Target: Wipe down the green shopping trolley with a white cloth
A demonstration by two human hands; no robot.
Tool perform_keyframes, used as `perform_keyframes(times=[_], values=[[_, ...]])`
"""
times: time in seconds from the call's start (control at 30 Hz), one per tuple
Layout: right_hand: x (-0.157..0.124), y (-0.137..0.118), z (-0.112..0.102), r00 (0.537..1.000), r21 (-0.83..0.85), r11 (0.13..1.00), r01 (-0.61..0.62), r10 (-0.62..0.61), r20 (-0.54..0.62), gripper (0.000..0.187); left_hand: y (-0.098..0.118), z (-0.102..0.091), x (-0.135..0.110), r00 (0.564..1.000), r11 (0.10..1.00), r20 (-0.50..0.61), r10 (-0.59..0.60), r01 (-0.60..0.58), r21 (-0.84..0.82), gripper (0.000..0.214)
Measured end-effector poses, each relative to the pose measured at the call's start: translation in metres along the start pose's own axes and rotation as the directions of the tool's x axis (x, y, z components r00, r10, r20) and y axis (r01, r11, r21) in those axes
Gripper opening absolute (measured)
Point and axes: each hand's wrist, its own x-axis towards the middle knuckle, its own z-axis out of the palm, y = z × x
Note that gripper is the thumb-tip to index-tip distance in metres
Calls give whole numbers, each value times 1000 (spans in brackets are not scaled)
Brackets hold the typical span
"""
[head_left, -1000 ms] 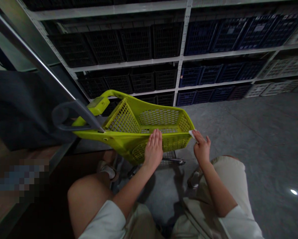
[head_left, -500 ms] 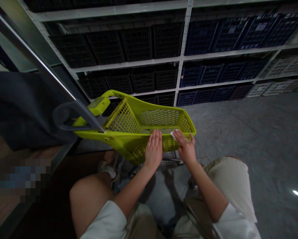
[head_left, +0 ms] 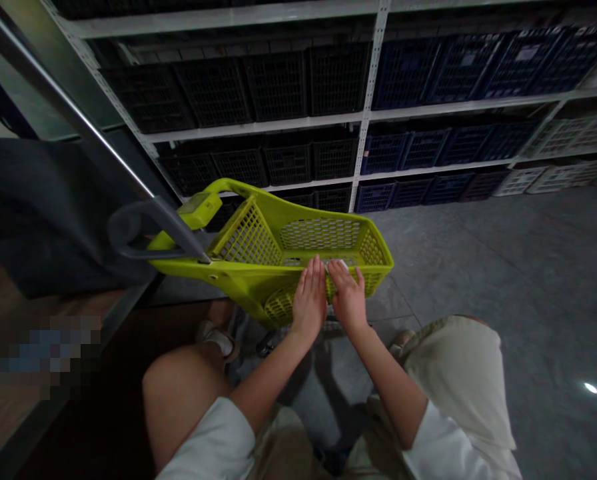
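A yellow-green plastic shopping cart (head_left: 258,270) with perforated sides stands in front of my knees. My left hand (head_left: 309,300) lies on its near rim, fingers stretched out and side by side, with nothing visible in it. Close beside it on the right, my right hand (head_left: 347,300) presses a small white cloth or tissue (head_left: 343,264) against the same rim. Most of the white piece is hidden under the fingers. A grey loop-shaped handle part (head_left: 163,230) and a long metal pole (head_left: 78,113) sit at the cart's left end.
Behind the cart, white metal shelving (head_left: 363,140) holds several rows of black crates (head_left: 278,87) and blue crates (head_left: 406,73), with pale ones far right. Grey floor (head_left: 478,253) spreads to the right. A dark ledge (head_left: 113,320) runs along the left.
My right hand has slid left along the cart's rim with the white piece, coming up against my left hand. My left hand has stayed nearly in place.
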Motion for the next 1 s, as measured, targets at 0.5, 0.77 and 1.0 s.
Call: perform_keyframes(times=[0.5,0.77,1.0], values=[[-11,58,-15,964,-62,970,-236,226,-141,73,1,-4,0,999,999,21,26,-25,-43,75],[-7,18,-13,997,-9,998,64,-64,43,85,-3,-7,0,999,998,29,37,-36,-50,70],[-20,112,-25,946,-18,961,-278,270,-182,72,-2,-8,-1,998,996,37,55,-52,-66,72]])
